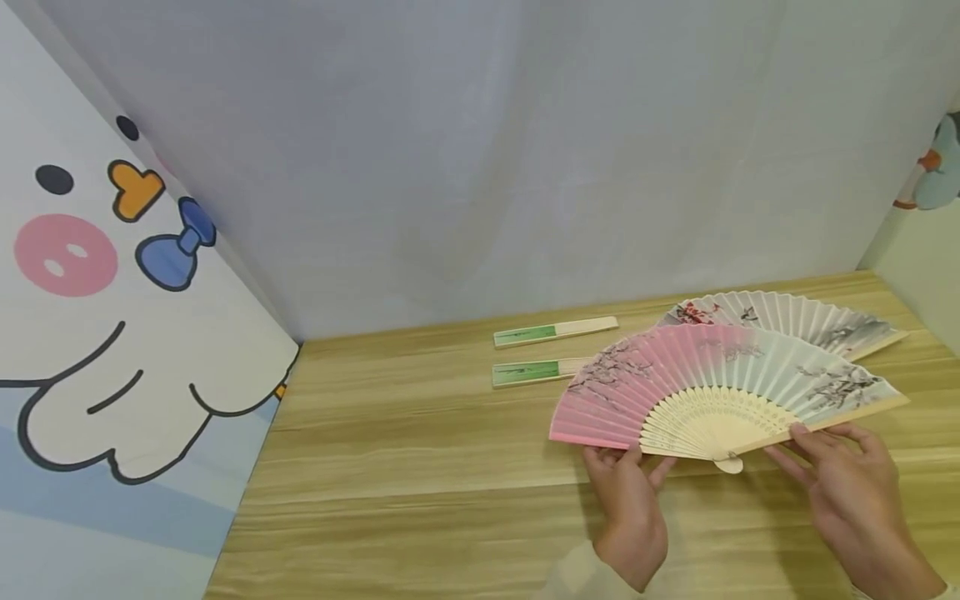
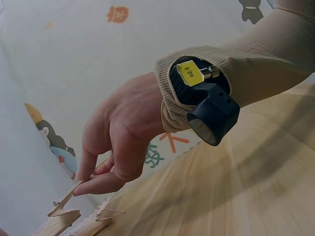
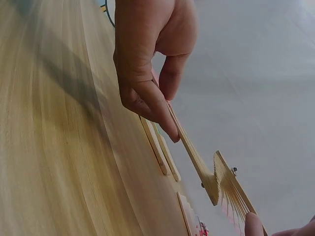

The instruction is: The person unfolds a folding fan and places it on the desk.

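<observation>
A spread folding fan (image 1: 720,358), pink on the left and pale green on the right with printed blossom branches, is held by both hands. My left hand (image 1: 626,508) pinches its left end rib near the lower edge. My right hand (image 1: 855,483) grips the right end rib between thumb and fingers. In the right wrist view the left hand (image 3: 147,59) holds the wooden rib (image 3: 192,152), and the fan tilts up from the table. The left wrist view catches the right hand (image 2: 123,132) pinching the other rib.
Behind the held fan lies another spread fan (image 1: 787,310), whitish with red and grey prints, partly covered. Two folded fans with green sections, the rear one (image 1: 555,332) and the front one (image 1: 528,372), lie to its left. A grey curtain (image 1: 450,167) rises along the table's back edge.
</observation>
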{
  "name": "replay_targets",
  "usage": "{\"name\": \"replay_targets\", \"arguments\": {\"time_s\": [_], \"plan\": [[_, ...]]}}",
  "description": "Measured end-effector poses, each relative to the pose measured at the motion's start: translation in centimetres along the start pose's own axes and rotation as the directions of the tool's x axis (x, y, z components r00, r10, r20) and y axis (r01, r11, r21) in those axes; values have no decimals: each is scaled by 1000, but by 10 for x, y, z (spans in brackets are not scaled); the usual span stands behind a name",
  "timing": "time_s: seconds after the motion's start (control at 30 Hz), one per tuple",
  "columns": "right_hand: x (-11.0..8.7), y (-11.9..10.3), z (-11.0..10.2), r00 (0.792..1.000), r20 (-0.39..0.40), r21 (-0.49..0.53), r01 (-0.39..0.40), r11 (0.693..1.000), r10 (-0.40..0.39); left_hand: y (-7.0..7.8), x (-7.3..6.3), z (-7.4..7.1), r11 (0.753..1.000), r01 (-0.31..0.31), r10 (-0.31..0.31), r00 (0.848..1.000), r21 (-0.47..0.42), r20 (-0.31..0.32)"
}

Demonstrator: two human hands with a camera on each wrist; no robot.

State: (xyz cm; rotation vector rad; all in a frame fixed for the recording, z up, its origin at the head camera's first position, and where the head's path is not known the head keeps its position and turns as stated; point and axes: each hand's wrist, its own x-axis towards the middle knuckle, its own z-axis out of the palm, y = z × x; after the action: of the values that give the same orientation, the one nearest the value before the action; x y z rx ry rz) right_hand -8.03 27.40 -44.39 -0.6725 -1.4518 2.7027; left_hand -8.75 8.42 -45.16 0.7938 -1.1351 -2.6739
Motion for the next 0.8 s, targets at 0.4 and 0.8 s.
{"name": "replay_targets", "arguments": {"time_s": [0.4, 0.8], "plan": [[-7, -3, -17, 993, -114, 39, 31, 999, -27, -15, -13, 0, 999, 36, -37, 999, 29, 9], [-12, 8, -52, 990, -81, 170, 128, 977, -116, -28, -28, -3, 995, 71, -74, 997, 72, 37]]}}
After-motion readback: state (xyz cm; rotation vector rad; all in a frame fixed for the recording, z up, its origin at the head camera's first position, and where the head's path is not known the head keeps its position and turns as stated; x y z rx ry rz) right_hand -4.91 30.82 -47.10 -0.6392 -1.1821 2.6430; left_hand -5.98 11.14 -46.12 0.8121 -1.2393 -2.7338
